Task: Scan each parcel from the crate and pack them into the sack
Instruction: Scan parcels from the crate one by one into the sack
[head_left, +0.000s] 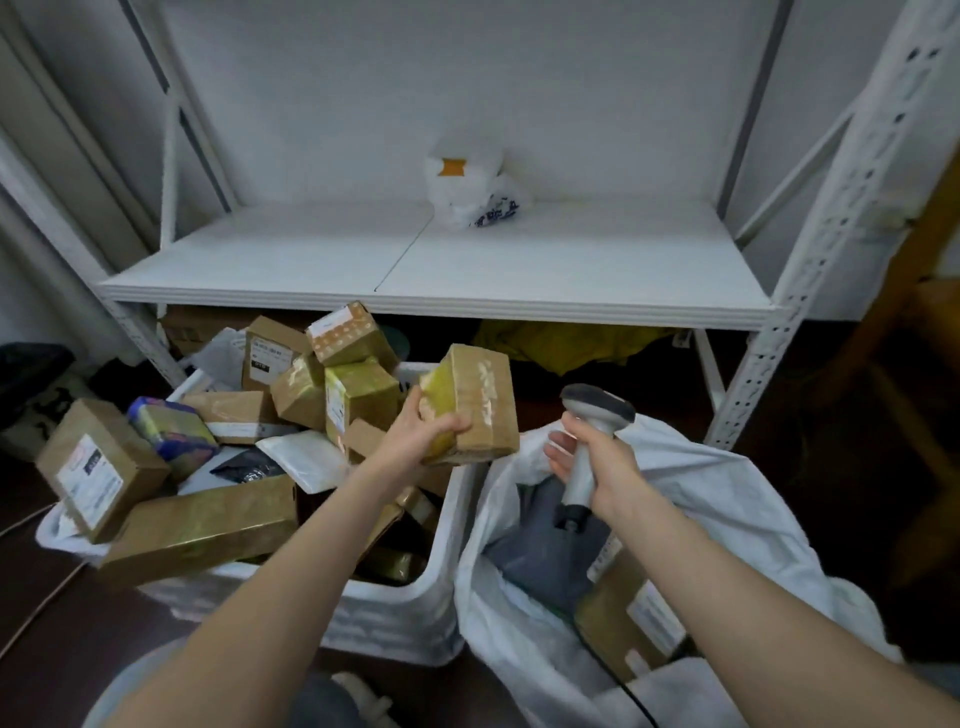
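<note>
My left hand (423, 434) grips a taped brown cardboard parcel (478, 402) and holds it up above the right edge of the white crate (384, 613). My right hand (602, 465) holds a grey barcode scanner (592, 421) by its handle, head pointing left toward the parcel. The crate is heaped with several brown boxes and padded mailers. To its right the white sack (727, 499) stands open under the scanner, with a grey bag parcel (545, 551) and a labelled brown box (628, 618) inside.
A white metal shelf (436, 270) runs across behind the crate, with a white plastic bag (470, 189) on it. Its perforated right upright (810, 280) stands behind the sack. A long gold-brown box (202, 525) overhangs the crate's front left edge. The scanner cable trails down the sack.
</note>
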